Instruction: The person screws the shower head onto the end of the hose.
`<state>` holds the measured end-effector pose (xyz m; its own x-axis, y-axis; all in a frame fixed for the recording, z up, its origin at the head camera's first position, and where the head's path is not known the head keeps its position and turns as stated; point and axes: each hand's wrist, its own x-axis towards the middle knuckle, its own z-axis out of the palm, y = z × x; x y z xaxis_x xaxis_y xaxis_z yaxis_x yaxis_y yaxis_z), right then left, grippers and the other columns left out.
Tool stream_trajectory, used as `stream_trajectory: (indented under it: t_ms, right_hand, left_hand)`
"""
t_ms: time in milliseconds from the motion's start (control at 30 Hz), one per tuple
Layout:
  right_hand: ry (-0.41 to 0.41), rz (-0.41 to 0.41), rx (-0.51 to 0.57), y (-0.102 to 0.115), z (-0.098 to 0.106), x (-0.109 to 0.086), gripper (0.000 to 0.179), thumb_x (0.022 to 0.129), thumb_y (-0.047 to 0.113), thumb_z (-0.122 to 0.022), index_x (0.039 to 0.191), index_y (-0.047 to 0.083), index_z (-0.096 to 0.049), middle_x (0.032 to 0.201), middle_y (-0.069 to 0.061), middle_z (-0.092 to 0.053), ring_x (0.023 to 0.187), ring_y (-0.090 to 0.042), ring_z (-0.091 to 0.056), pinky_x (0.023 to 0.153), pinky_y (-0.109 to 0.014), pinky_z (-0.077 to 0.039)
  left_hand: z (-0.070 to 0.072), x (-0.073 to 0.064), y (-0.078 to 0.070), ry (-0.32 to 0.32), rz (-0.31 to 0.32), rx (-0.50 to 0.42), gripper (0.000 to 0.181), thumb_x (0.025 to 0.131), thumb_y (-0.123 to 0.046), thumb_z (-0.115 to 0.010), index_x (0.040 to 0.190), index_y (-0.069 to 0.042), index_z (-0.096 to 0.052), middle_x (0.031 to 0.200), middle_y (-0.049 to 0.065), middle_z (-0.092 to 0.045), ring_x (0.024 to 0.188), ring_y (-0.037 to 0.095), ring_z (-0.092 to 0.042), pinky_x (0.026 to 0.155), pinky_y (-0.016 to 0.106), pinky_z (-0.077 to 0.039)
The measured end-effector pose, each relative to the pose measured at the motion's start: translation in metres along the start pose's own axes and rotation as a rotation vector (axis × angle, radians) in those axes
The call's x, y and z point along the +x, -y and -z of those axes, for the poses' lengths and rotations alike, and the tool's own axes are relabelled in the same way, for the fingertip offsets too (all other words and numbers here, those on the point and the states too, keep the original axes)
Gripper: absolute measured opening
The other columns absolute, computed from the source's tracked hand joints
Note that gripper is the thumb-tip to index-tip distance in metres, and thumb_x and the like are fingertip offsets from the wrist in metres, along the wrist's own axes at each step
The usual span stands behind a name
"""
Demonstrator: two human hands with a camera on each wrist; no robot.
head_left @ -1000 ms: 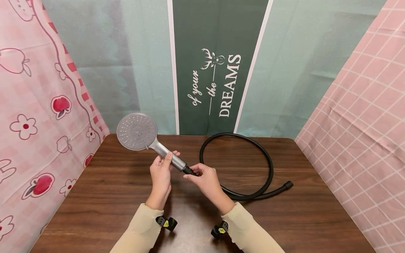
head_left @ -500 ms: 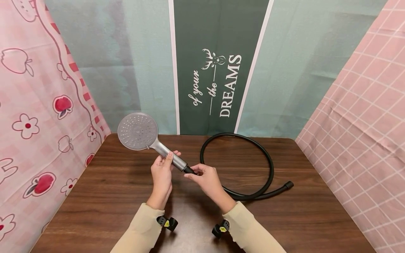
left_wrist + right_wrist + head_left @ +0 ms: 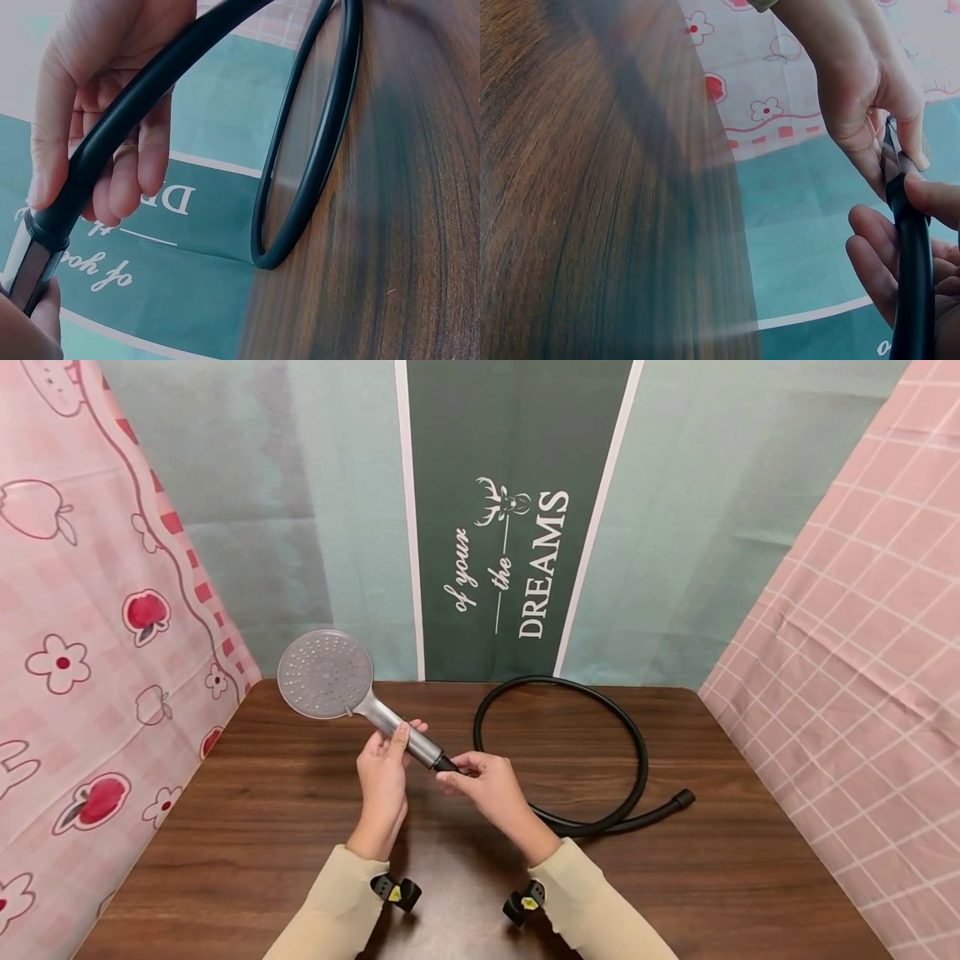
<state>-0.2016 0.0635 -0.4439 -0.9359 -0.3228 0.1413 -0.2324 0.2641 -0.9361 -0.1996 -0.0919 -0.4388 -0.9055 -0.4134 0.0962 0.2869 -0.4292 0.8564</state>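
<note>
My left hand (image 3: 382,781) grips the silver handle of a shower head (image 3: 326,674), thumb on top. The round grey face with its small nozzles tilts toward me at the upper left. At the lower end of the handle, my right hand (image 3: 489,787) pinches the end of a black shower hose (image 3: 643,752) between thumb and fingers. In the left wrist view the hose (image 3: 139,97) meets the handle in line, with the hose's collar right at the handle's end. The right wrist view shows the same joint, with the right thumb (image 3: 934,196) pressed on the collar.
The rest of the hose lies looped on the brown wooden table (image 3: 750,877), its free end (image 3: 683,798) pointing right. A green and teal cloth (image 3: 517,427) hangs behind the table. Pink patterned cloths (image 3: 862,635) stand along both sides.
My right thumb and fingers have shifted slightly around the hose end. The shower head and my left hand stay almost where they were, and the hose loop lies unchanged.
</note>
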Motion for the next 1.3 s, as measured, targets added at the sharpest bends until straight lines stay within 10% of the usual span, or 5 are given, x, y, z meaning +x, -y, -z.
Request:
stream_trajectory:
  t_ms: [400, 833, 1300]
  right_hand:
    - [-0.008, 0.022, -0.044, -0.004, -0.001, 0.002, 0.03, 0.085, 0.027, -0.08, 0.101, 0.003, -0.074, 0.086, -0.011, -0.076, 0.078, -0.027, -0.073, 0.066, -0.026, -0.059]
    - [-0.17, 0.252, -0.231, -0.006, -0.008, -0.002, 0.03, 0.077, 0.018, -0.086, 0.101, 0.009, -0.071, 0.092, -0.005, -0.075, 0.082, -0.014, -0.071, 0.075, -0.024, -0.059]
    - [-0.195, 0.224, -0.159, -0.005, -0.011, -0.001, 0.023, 0.078, 0.017, -0.085, 0.096, 0.007, -0.076, 0.085, -0.007, -0.076, 0.072, -0.012, -0.069, 0.064, -0.019, -0.055]
  left_hand:
    - [0.003, 0.001, 0.001, 0.011, 0.001, -0.005, 0.027, 0.102, -0.012, -0.056, 0.117, 0.01, -0.058, 0.088, 0.001, -0.075, 0.088, 0.011, -0.074, 0.083, 0.023, -0.057]
    - [0.003, 0.002, -0.001, 0.01, 0.001, -0.032, 0.026, 0.101, -0.013, -0.057, 0.115, 0.009, -0.057, 0.088, 0.002, -0.075, 0.087, 0.012, -0.074, 0.083, 0.022, -0.057]
    - [0.004, 0.003, -0.001, 0.012, -0.002, -0.039, 0.027, 0.101, -0.013, -0.058, 0.116, 0.009, -0.058, 0.09, 0.004, -0.075, 0.09, 0.015, -0.074, 0.085, 0.023, -0.057]
